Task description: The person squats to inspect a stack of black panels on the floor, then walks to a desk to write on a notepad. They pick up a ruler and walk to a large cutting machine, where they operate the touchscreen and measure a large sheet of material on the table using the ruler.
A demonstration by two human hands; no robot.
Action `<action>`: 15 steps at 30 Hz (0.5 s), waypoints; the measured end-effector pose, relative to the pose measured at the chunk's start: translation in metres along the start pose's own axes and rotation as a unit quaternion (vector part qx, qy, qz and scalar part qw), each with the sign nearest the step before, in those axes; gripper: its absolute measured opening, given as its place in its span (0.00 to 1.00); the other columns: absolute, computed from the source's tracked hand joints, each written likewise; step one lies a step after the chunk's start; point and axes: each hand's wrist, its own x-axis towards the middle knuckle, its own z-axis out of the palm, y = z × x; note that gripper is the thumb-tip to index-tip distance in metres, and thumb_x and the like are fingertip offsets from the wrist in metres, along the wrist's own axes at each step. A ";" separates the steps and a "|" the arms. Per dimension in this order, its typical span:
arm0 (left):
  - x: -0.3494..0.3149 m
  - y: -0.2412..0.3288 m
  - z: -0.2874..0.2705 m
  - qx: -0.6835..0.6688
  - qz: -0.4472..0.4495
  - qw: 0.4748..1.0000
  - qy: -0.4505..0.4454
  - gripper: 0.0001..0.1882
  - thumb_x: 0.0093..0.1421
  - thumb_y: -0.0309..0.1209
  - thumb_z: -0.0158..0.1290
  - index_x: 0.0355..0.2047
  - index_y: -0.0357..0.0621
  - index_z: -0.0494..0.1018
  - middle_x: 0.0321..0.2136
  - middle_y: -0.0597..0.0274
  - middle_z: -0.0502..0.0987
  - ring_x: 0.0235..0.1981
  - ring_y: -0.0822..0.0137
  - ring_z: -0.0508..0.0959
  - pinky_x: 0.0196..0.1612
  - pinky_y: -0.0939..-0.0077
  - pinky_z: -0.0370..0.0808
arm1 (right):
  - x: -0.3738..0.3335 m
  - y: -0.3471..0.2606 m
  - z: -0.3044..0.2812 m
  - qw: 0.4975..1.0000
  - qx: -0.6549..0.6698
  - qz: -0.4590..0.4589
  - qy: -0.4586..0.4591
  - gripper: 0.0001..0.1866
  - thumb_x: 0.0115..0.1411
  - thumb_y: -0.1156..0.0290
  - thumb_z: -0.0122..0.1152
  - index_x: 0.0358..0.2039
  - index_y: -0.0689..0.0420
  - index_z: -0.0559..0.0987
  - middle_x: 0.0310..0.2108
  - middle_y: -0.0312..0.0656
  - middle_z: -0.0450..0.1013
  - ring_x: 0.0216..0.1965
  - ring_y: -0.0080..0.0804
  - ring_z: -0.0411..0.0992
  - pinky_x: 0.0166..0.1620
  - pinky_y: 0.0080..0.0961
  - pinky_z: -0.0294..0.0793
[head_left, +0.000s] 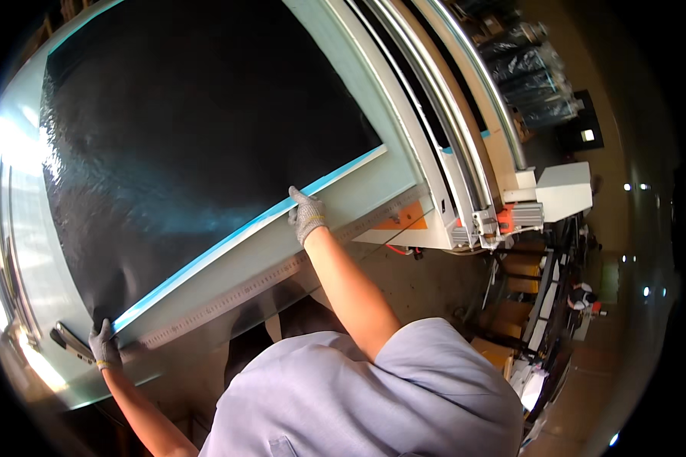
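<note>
A large glossy black sheet (198, 114) with a blue and white strip (229, 242) along its near edge lies on a pale green glass-like tabletop (358, 190). My left hand (104, 346), in a grey knit glove, pinches the sheet's near left corner. Further right along the same edge, my right hand (307, 215), gloved alike, has its fingers closed at the strip, thumb side toward the sheet. Faint ripples run over the sheet's left part. Just left of my left hand rests a long dark object (72, 341) with a pale edge, its kind unclear.
A ruler scale (244, 288) runs along the table's near edge. Metal rollers (465, 145) line the right side, ending at a white housing (564, 190) and a red-and-silver fitting (518, 217). Plastic-wrapped rolls (533, 80) lie beyond. Another person (581, 295) is far right, past racks with cardboard.
</note>
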 end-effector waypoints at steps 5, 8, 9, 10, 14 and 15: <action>0.045 0.000 -0.012 -0.074 0.067 0.989 0.111 0.21 0.61 0.39 0.59 0.49 0.38 0.74 0.29 0.70 0.74 0.21 0.80 0.66 0.23 0.84 0.61 | 0.066 -0.069 -0.053 0.993 0.047 -0.077 0.076 0.15 0.57 0.67 0.70 0.26 0.56 0.70 0.18 0.32 0.62 0.13 0.21 0.57 0.14 0.18 0.54; 0.050 0.010 -0.005 -0.030 0.063 0.988 0.135 0.23 0.63 0.42 0.58 0.49 0.36 0.74 0.26 0.72 0.70 0.19 0.80 0.58 0.21 0.81 0.54 | 0.099 -0.091 -0.080 0.982 -0.017 -0.161 0.096 0.14 0.56 0.68 0.70 0.28 0.58 0.72 0.19 0.35 0.67 0.13 0.24 0.61 0.16 0.23 0.58; 0.050 0.014 0.001 -0.016 0.066 0.988 0.138 0.22 0.63 0.43 0.57 0.49 0.36 0.74 0.25 0.72 0.69 0.18 0.80 0.57 0.21 0.81 0.52 | 0.110 -0.091 -0.090 0.973 -0.053 -0.208 0.088 0.13 0.56 0.68 0.71 0.29 0.60 0.73 0.20 0.38 0.69 0.14 0.28 0.64 0.18 0.26 0.62; 0.052 0.012 -0.005 0.007 0.067 0.990 0.126 0.24 0.64 0.43 0.56 0.50 0.35 0.74 0.28 0.70 0.71 0.21 0.78 0.61 0.24 0.81 0.57 | 0.119 -0.090 -0.093 0.961 -0.089 -0.251 0.075 0.13 0.55 0.69 0.71 0.31 0.61 0.74 0.20 0.41 0.71 0.15 0.33 0.67 0.20 0.29 0.66; 0.065 -0.008 -0.029 0.006 0.074 0.989 0.124 0.25 0.65 0.44 0.54 0.51 0.32 0.73 0.37 0.65 0.74 0.33 0.72 0.69 0.35 0.78 0.67 | 0.107 -0.076 -0.080 0.761 -0.392 -0.474 0.207 0.17 0.50 0.69 0.72 0.39 0.61 0.77 0.34 0.54 0.77 0.38 0.55 0.75 0.43 0.42 0.73; 0.069 -0.009 -0.032 0.011 0.072 0.989 0.128 0.25 0.65 0.44 0.54 0.51 0.33 0.73 0.36 0.65 0.74 0.33 0.72 0.69 0.35 0.78 0.67 | 0.108 -0.075 -0.080 0.751 -0.390 -0.486 0.217 0.17 0.50 0.69 0.72 0.38 0.61 0.77 0.34 0.53 0.77 0.38 0.55 0.75 0.43 0.41 0.73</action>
